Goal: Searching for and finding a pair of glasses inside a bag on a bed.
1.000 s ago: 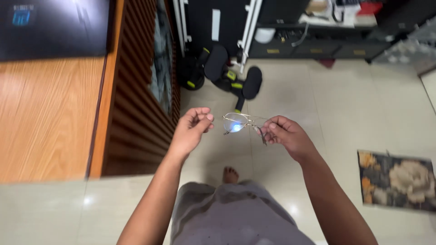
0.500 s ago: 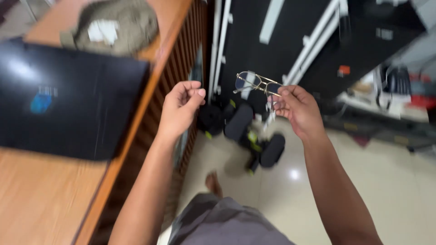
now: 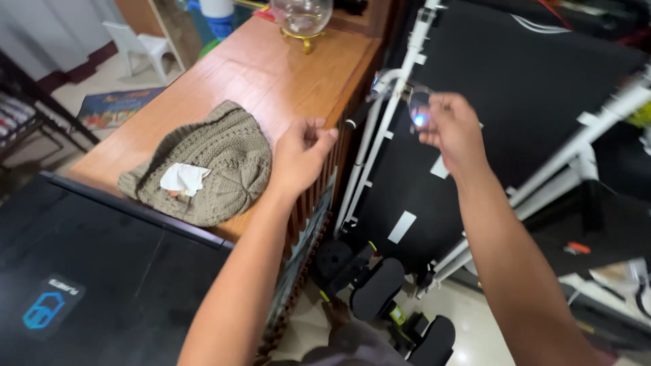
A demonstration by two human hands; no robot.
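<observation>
My right hand [image 3: 453, 132] is raised in front of a black board and pinches a pair of thin metal-framed glasses [image 3: 407, 98], whose lenses stick out to the left of my fingers. To its left, level with the edge of a wooden cabinet top [image 3: 271, 68], is my left hand [image 3: 302, 159]. Its fingers are loosely curled and hold nothing. The glasses are blurred by motion.
An olive knitted cap [image 3: 217, 163] with a white tag lies on the cabinet top, beside a black laptop lid [image 3: 88, 285]. A glass globe on a gold stand [image 3: 302, 17] stands at the far end. A white-framed black board [image 3: 515, 135] and black exercise gear [image 3: 380, 291] are to the right.
My view has tilted up from the floor to the cabinet top. My right hand has lifted the glasses higher and farther forward. My left hand has stayed beside it, empty.
</observation>
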